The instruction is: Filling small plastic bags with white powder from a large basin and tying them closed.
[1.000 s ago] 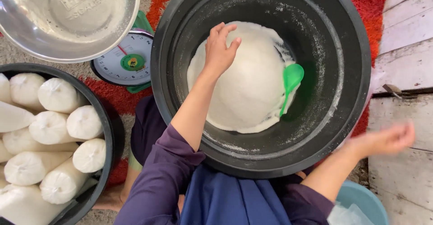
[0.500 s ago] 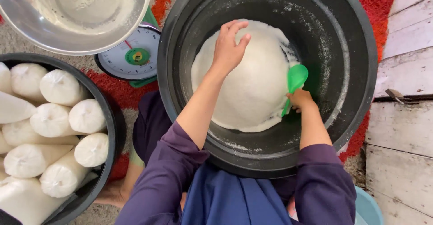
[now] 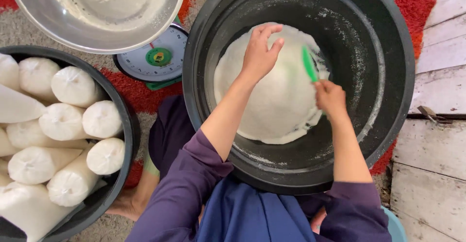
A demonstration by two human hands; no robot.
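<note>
While the white powder mound [image 3: 272, 96] sits heaped in the bottom of the big black tub [image 3: 388, 67], the green plastic scoop [image 3: 308, 63] stands against its right slope, bowl end down in the powder as far as the blur lets me tell. The right hand [image 3: 330, 98] is closed around the scoop's handle, just at the mound's right edge. The left hand [image 3: 260, 53] lies on top of the heap with fingers loosely spread and slightly curled, gripping nothing. Both purple sleeves [image 3: 187, 184] reach in from the near rim, over a blue lap.

Left of the tub, a dial kitchen scale [image 3: 156, 57] with a white face stands on a red and beige rug [image 3: 131, 94], and its shiny steel weighing bowl [image 3: 97, 11] overhangs it at the top left. Further left, a second black tub [image 3: 124, 121] holds a pile of filled white bags [image 3: 63, 121], packed close together. Pale wooden planks [image 3: 437, 140] run along the right side.
</note>
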